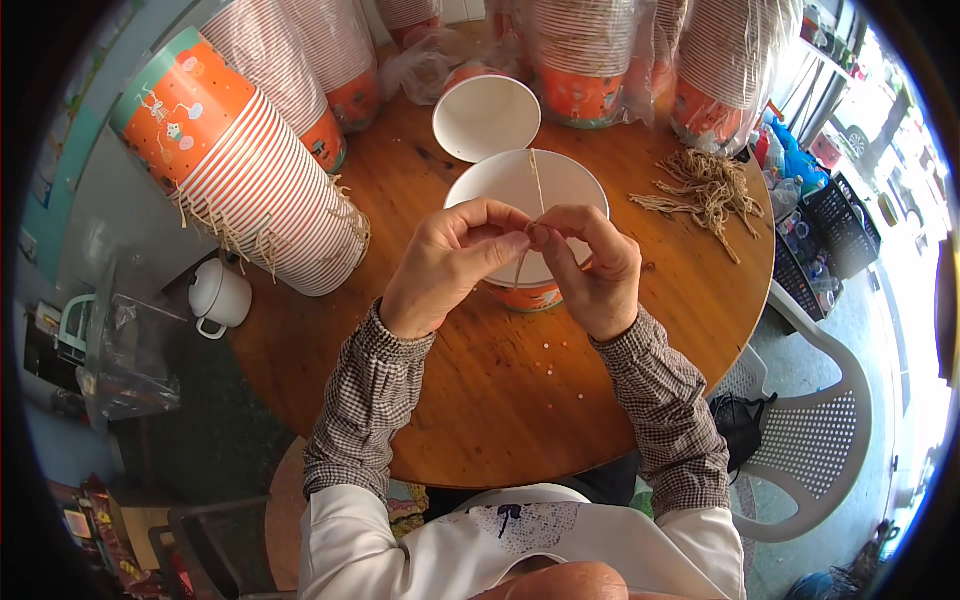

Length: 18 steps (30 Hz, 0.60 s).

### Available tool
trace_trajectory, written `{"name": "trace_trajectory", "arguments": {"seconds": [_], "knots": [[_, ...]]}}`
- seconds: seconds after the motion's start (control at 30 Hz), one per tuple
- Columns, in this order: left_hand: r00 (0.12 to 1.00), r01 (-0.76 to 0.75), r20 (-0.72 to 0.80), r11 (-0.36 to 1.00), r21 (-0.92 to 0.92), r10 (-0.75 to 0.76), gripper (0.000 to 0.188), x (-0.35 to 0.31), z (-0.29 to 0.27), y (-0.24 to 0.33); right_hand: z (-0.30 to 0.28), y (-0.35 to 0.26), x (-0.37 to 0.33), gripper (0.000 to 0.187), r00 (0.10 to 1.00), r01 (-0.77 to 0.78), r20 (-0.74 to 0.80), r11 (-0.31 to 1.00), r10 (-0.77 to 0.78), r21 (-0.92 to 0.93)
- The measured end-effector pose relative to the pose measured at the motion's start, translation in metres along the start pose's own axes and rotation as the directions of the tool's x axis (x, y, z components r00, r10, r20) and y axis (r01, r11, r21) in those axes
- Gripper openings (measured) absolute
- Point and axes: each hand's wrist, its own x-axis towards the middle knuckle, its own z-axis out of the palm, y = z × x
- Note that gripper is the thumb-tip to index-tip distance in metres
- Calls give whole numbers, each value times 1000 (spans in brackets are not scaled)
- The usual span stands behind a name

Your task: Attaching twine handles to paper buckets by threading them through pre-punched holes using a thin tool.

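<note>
In front of me on the table stands an orange paper bucket (480, 190) with a white inside. A thin tan twine cord (537, 180) runs from its far rim across the opening to my fingertips. My left hand (450, 262) and my right hand (602, 270) meet above the bucket's mouth, both closed in a pinch on the cord. The exact spot they grip is partly covered by the fingers. Just beyond, another paper bucket (487, 118) leans with its white inside facing me. A loose bundle of twine cords (708, 195) lies to the right.
A tall stack of nested buckets (270, 190) with cords hanging out leans at the left, beside a white enamel pot (221, 297). Plastic-wrapped bucket stacks (585, 50) line the far side of the wooden table (470, 410). A plastic chair (815, 440) stands at the right.
</note>
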Motion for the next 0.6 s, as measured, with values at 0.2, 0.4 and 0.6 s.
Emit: {"name": "trace_trajectory", "arguments": {"seconds": [0.2, 0.4, 0.6], "knots": [[998, -56, 39, 992, 111, 52, 17, -1, 0, -4, 1, 1, -1, 7, 999, -49, -2, 998, 49, 37], [988, -154, 29, 949, 275, 152, 10, 1, -6, -4, -3, 5, 0, 5, 987, -158, -8, 978, 160, 135], [987, -162, 78, 845, 509, 142, 8, -4, 1, 7, -2, 5, 1, 8, 975, -201, -55, 959, 215, 199]]}}
